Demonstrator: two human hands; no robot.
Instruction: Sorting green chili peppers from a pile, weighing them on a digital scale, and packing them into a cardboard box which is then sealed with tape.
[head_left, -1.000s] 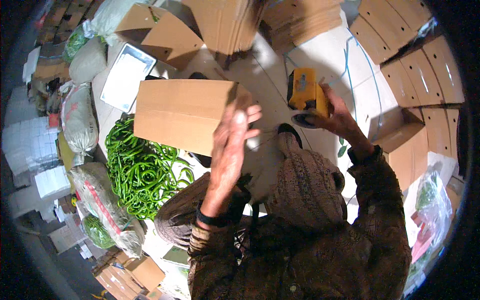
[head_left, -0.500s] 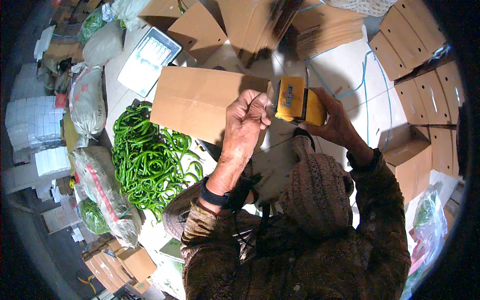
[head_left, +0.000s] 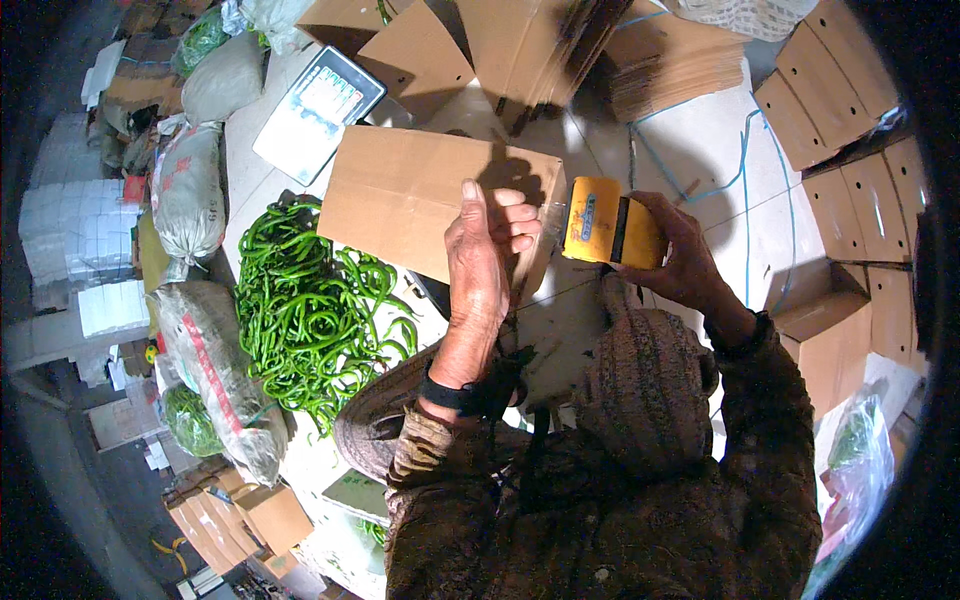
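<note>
A closed brown cardboard box lies ahead of me on the floor. My left hand is against its right part, thumb raised and fingers apart, holding nothing. To the right of the box, my right hand grips a yellow packing tape dispenser with a black band. Between the dispenser and the box's right end there seems to be a strip of clear tape. A large heap of long green chili peppers spreads on the floor left of the box.
A flat white scale-like device lies beyond the peppers. Filled white sacks line the left. Flattened cardboard is stacked at the far side, and cartons stand on the right. Blue strapping trails across the tiles. A clear plastic bag sits at lower right.
My left hand has gone from a pinch near the dispenser to spread fingers against the box. The right hand has moved slightly right and down, and the dispenser is turned a little.
</note>
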